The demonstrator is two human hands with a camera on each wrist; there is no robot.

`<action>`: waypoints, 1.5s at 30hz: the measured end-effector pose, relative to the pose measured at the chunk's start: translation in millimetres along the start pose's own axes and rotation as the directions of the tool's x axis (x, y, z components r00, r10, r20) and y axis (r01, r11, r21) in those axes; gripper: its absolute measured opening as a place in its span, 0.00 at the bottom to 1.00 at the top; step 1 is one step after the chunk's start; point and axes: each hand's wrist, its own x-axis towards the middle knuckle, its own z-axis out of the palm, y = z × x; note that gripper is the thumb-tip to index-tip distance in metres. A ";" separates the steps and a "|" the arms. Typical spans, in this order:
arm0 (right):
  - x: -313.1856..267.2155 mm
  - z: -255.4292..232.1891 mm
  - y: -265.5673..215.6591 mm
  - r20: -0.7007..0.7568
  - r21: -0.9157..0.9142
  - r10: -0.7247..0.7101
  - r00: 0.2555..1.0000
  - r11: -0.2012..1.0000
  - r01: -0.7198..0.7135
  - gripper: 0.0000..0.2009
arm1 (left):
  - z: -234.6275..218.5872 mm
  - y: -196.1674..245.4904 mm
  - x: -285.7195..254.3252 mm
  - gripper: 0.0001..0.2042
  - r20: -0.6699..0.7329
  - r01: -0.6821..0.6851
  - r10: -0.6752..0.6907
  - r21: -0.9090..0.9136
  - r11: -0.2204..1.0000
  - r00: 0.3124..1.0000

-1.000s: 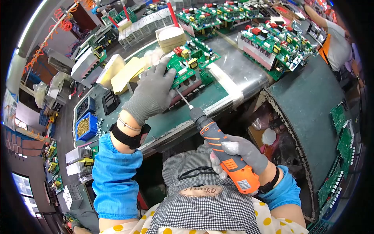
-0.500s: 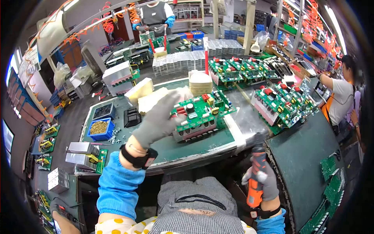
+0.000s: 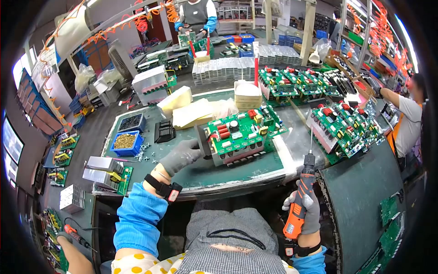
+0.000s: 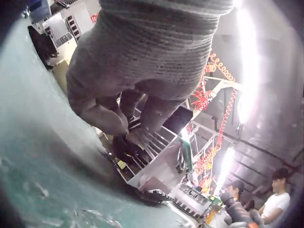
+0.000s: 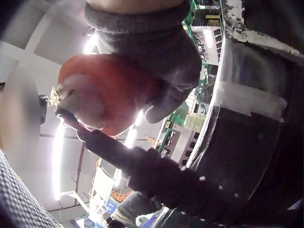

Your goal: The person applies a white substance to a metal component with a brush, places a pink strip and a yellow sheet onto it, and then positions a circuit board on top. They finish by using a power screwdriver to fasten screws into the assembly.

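My gloved left hand (image 3: 181,157) pinches the edge of a dark plate (image 3: 203,140) standing at the left end of a green circuit board (image 3: 237,132) with a finned metal base. In the left wrist view, that hand (image 4: 142,61) has its fingers curled beside the metal fins (image 4: 154,145); what lies under the fingertips is partly hidden. Held in my right hand (image 3: 310,213) is an orange and black power screwdriver (image 3: 297,211), its bit upward, apart from the board. The right wrist view shows the hand (image 5: 156,66) round the orange tool body (image 5: 109,90).
A blue bin of brass-coloured screws (image 3: 126,143), loose silver parts (image 3: 145,153) and a black part (image 3: 164,132) are left of the board. Yellow sheets (image 3: 194,114) and a white-topped box (image 3: 247,95) stand behind. More assembled boards (image 3: 344,128) are at right. Other people work nearby.
My left hand has moved from the board's top to its left end, where the dark plate now shows. The screwdriver has swung away from the board to the right and points up.
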 end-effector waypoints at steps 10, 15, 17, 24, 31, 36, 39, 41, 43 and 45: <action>-2.6 -22.4 10.6 -0.073 -0.019 -0.016 0.997 1.000 0.015 0.31 | 113.1 15.3 -48.3 0.29 0.365 -0.100 0.420 -0.645 0.758 0.831; 0.9 -23.8 17.2 -0.104 0.008 -0.106 0.989 0.994 0.107 0.31 | 181.7 14.8 -4.3 0.13 0.310 -0.577 0.620 -0.229 0.784 0.720; 1.4 -27.2 17.8 -0.110 0.001 -0.140 0.984 0.990 0.141 0.31 | 205.5 49.7 15.8 0.13 0.297 -0.271 0.342 -0.257 0.928 0.891; 4.3 -23.1 11.6 -0.154 -0.063 -0.192 0.969 0.981 0.184 0.31 | 265.6 75.8 107.9 0.10 -0.004 -0.556 0.636 0.481 0.678 0.772; 8.0 -23.4 13.2 -0.123 -0.088 -0.159 0.980 0.985 0.149 0.33 | 252.4 121.2 152.8 0.15 -0.323 -0.091 0.098 0.034 0.995 0.942; 2.6 -34.4 14.9 -0.154 -0.083 -0.137 0.978 0.989 0.126 0.34 | 234.9 105.8 169.9 0.23 -0.348 -0.029 -0.107 -0.363 0.931 0.931; 8.0 -38.0 15.4 -0.141 -0.057 -0.118 0.983 0.992 0.111 0.33 | 267.7 64.0 208.9 0.19 -0.285 -0.156 0.010 -0.497 0.854 0.959; 13.8 -33.2 13.7 -0.112 -0.070 -0.122 0.986 0.991 0.114 0.33 | 266.8 57.3 198.2 0.17 -0.266 -0.216 0.142 -0.273 0.937 0.953; 19.0 -29.1 14.1 -0.089 -0.081 -0.111 0.990 0.991 0.104 0.33 | 248.4 76.9 156.9 0.16 -0.297 -0.166 0.131 -0.096 0.981 0.946; 24.7 -24.5 14.8 -0.076 -0.088 -0.098 0.992 0.992 0.091 0.33 | 243.7 83.2 150.2 0.19 -0.381 -0.209 0.245 0.134 0.969 0.892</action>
